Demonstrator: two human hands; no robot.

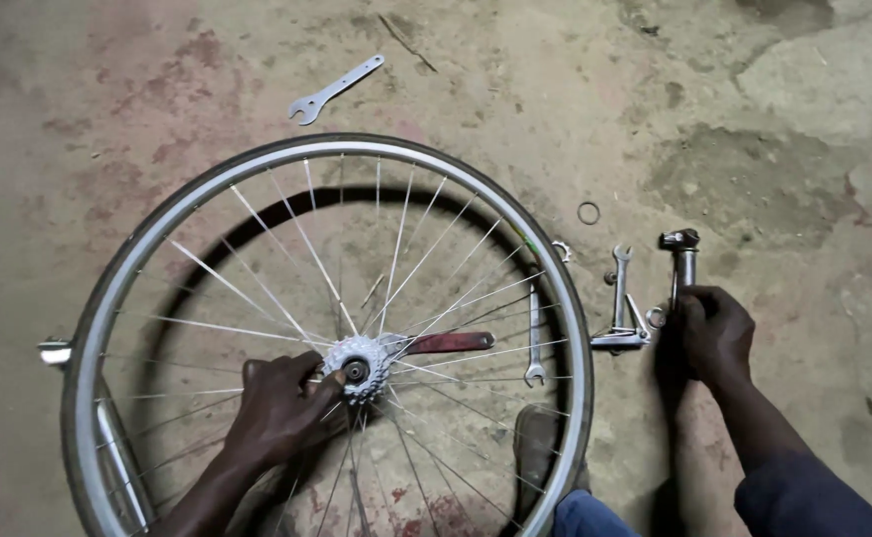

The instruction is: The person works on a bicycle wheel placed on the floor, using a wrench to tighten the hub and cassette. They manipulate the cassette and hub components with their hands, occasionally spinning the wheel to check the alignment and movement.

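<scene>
From where I watch, my left hand is closed around the hub side of the bicycle wheel, fingers wrapped just beside the sprocket cluster at the wheel's centre. The wheel stands tilted on the concrete floor, its rim filling the left and middle of the view. My right hand is out to the right of the rim, curled tight on the lower end of a metal socket tool that points away from me — its head sticks out above my knuckles. Just left of that hand lie a small open-ended spanner and a few loose fittings. Another spanner lies seen through the spokes, near a red-handled tool. A flat wrench rests on the floor beyond the rim, and a small ring lies apart.
</scene>
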